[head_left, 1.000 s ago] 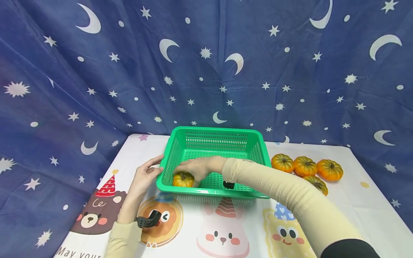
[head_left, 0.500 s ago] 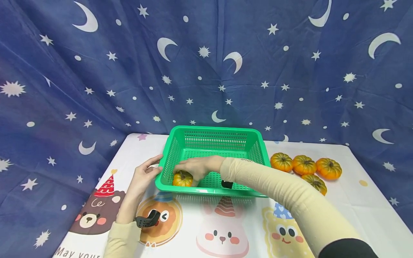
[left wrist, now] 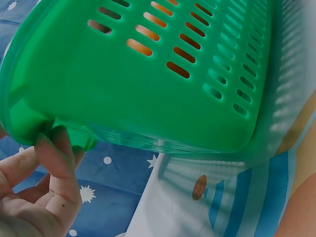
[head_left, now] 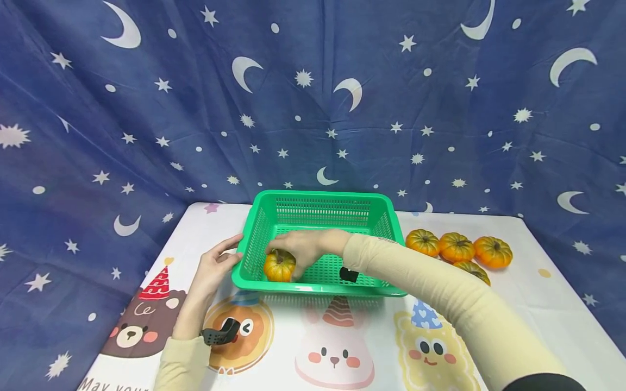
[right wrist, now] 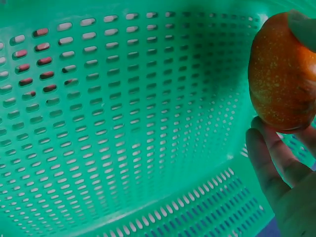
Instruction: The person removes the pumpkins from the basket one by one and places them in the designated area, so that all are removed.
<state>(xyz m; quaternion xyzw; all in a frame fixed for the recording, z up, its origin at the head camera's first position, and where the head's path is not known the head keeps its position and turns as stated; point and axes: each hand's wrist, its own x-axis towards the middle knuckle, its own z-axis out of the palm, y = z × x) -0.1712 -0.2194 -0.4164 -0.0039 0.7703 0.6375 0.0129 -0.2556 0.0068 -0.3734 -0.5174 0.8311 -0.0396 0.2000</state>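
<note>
In the head view a green plastic basket (head_left: 323, 289) with slotted walls stands on the table. My right hand (head_left: 307, 251) reaches into its front left part and holds a small orange-and-green pumpkin (head_left: 280, 268). The right wrist view shows the thumb on one side of that pumpkin (right wrist: 279, 74) and fingers on the opposite side, close to the basket wall (right wrist: 108, 103). Outside, my left hand (head_left: 215, 265) grips the basket's left rim. Its fingers (left wrist: 58, 170) curl at the rim's underside in the left wrist view, where orange shows through the slots.
Right of the basket, several more small pumpkins (head_left: 457, 247) lie grouped on the white cartoon-print tablecloth (head_left: 528, 320). A dark blue curtain (head_left: 313, 108) with moons and stars hangs behind the table. My right forearm (head_left: 430, 282) crosses over the basket's right front rim.
The right hand has drawn the pumpkin slightly up and to the right, away from the basket's left front corner. The left hand stays at the rim. The whole head view has shifted a little.
</note>
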